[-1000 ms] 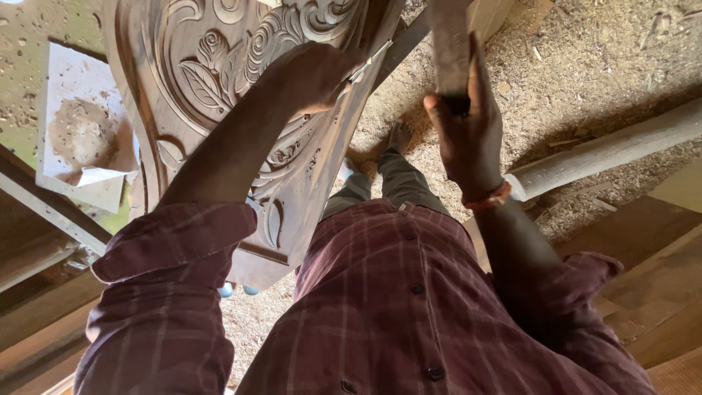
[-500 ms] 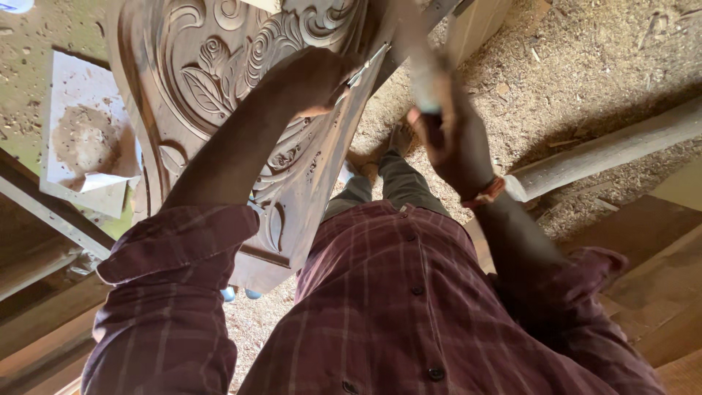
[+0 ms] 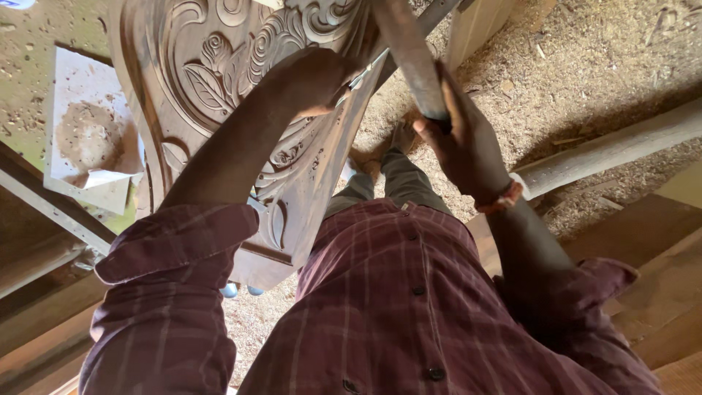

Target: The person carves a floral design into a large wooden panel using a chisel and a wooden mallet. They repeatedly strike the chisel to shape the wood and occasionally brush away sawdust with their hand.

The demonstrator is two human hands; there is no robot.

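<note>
The person's left forearm rises bare from a rolled plaid sleeve at the lower left of the frame and runs diagonally up toward the upper middle. There the left hand [image 3: 318, 80] is bent at the wrist, knuckles toward the camera, its fingers curled down out of sight. The right arm comes up from the lower right, its sleeve also pushed back to the elbow, with a band around the wrist. The right hand [image 3: 461, 143], right of centre in the upper half, is closed in a fist, fingers wrapped tight, thumb side uppermost.
</note>
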